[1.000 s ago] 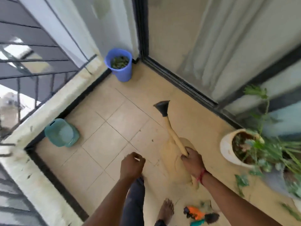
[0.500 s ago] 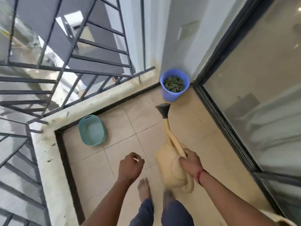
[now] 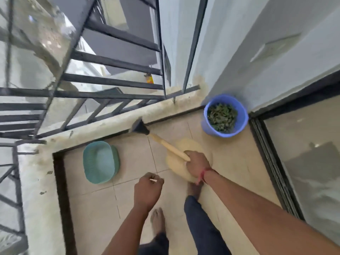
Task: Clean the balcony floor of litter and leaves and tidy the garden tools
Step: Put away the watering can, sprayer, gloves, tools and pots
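Nearest, my left hand point(image 3: 148, 190) was curled in a fist, pinching a small white scrap point(image 3: 153, 180). Just beyond, to the right, my right hand point(image 3: 197, 165) was wrapped round the handle of the beige can point(image 3: 176, 162), its spout pointing far-left; I could not tell whether it touched the tiles point(image 3: 233, 162). A green basket point(image 3: 99, 161) lay to the left. In the far-right corner stood the bucket point(image 3: 207, 126), holding leaves point(image 3: 221, 115). I judged the sweeping mostly done, with no loose leaves in view. The scrap wanted binning and the can a place.
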{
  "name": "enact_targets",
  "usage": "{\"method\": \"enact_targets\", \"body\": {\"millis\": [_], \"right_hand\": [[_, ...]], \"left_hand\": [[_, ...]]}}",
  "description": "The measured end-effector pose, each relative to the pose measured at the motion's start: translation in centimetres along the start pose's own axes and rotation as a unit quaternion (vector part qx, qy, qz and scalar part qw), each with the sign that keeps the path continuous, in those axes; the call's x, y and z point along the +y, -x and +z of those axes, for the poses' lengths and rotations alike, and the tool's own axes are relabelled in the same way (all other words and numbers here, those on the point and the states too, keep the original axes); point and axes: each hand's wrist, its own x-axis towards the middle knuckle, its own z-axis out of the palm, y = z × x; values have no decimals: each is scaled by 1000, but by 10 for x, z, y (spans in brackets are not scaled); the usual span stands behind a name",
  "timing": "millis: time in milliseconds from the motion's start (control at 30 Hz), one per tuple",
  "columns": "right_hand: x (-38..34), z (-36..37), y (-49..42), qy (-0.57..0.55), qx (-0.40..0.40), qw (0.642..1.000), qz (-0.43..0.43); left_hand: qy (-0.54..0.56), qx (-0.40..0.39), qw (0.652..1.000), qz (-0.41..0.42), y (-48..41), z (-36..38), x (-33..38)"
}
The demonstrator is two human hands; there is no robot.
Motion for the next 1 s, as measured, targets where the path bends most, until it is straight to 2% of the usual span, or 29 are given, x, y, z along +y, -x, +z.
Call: {"method": "enact_targets", "body": {"millis": [233, 467, 767, 900, 1000], "right_hand": [[11, -19, -145, 189, -51, 978, -72], [21, -24, -239, 303, -116, 938, -121], [1, -28, -268, 346, -148, 912, -163], [-2, -30, -265, 403, -129, 887, -185], [-3, -30, -265, 415, -120, 883, -186]], "left_hand": [[21, -15, 999, -32, -113, 24, 20], [6, -47, 998, -41, -201, 53, 28], [-18, -62, 997, -44, -238, 54, 38], [-4, -65, 997, -47, -240, 50, 42], [-1, -62, 997, -40, -242, 47, 43]]}}
